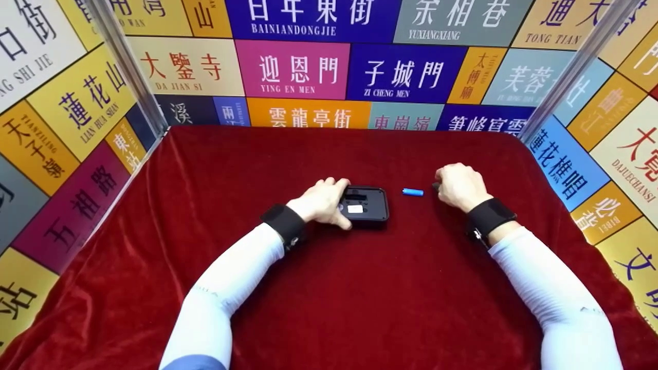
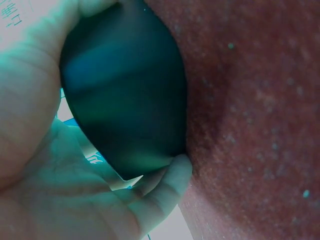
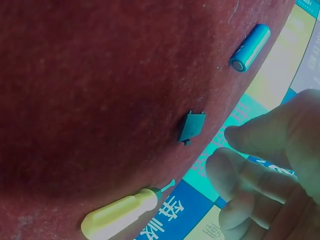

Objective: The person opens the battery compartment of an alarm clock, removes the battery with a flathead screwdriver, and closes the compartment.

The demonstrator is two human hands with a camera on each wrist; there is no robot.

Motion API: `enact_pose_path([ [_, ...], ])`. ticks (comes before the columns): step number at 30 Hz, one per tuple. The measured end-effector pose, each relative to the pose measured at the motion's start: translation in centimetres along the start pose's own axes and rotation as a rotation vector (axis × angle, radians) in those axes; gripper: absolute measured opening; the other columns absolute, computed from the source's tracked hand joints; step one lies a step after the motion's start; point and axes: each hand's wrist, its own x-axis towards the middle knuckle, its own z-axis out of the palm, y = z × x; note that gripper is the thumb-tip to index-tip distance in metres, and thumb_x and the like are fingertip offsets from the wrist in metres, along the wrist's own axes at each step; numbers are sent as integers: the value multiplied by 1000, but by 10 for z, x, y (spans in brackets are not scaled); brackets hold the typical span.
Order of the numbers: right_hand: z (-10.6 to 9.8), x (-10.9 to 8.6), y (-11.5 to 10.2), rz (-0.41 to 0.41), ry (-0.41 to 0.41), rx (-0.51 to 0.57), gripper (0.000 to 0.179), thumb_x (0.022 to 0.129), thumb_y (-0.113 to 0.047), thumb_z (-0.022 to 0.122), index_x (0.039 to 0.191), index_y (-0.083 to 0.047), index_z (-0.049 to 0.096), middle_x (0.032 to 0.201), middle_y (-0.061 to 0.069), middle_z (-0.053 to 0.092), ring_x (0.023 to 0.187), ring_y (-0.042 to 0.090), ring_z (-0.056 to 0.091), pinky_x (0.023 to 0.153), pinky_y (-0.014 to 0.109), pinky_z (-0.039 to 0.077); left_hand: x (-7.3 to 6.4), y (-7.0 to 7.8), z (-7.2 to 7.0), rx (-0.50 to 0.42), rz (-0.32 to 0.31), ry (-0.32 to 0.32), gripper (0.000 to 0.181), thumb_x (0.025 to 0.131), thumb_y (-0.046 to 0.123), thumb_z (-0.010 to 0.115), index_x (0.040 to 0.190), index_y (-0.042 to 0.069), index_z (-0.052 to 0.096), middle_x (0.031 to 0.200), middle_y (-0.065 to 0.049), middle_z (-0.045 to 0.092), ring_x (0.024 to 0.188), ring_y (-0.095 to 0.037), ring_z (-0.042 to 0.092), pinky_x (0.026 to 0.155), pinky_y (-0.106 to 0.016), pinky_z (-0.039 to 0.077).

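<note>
Head view: my left hand (image 1: pixel 324 203) is gripping the black device (image 1: pixel 366 204) mid-table, partly hiding it; battery (image 1: pixel 413 192) lying right of it. My right hand (image 1: pixel 459 186) is covering something dark. Left wrist view: fingers (image 2: pixel 165 187) curling around the device. Right wrist view: fingers (image 3: pixel 250 172) loosely bent, holding nothing, near small cover (image 3: pixel 192 126), screwdriver (image 3: pixel 120 215).

— Left hand (image 1: pixel 325 201) covers the near-left corner of the flat black plastic device (image 1: pixel 366 204); up close it's a dark blur.
— Right hand (image 1: pixel 459 186) hides the yellow-handled screwdriver (image 3: pixel 122 216) and small dark plastic cover (image 3: pixel 192 126) from overhead.
</note>
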Motion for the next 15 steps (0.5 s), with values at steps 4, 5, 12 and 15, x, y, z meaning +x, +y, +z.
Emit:
enact_pose_path([
  [4,2,-2,3,17,-6,-14,17,88,-8,70,98,-6,84,100,27,81,91,57,75,74,73,60,0,0,1,6,7,3,114,73,45,101,165,12,44,145,-22,62,133,-44,62,115,-54,56],
  [5,2,-2,4,19,-9,-17,16,88,-8,70,96,-6,83,99,28,81,90,57,75,73,73,60,0,0,1,6,7,3,114,73,45,101,165,12,44,145,-22,62,133,-44,62,115,-54,56],
  [12,7,-3,9,60,-20,3,14,89,-11,66,82,-6,77,91,28,78,84,57,74,70,71,60,-2,0,-1,3,4,7,113,73,44,101,165,12,44,145,-22,62,134,-44,62,115,-55,56],
  [15,11,-2,12,74,-32,7,14,91,-13,69,85,-5,78,93,29,78,86,57,74,71,71,61,-1,0,0,7,3,8,113,73,45,101,165,12,44,145,-22,62,134,-44,62,115,-55,56],
])
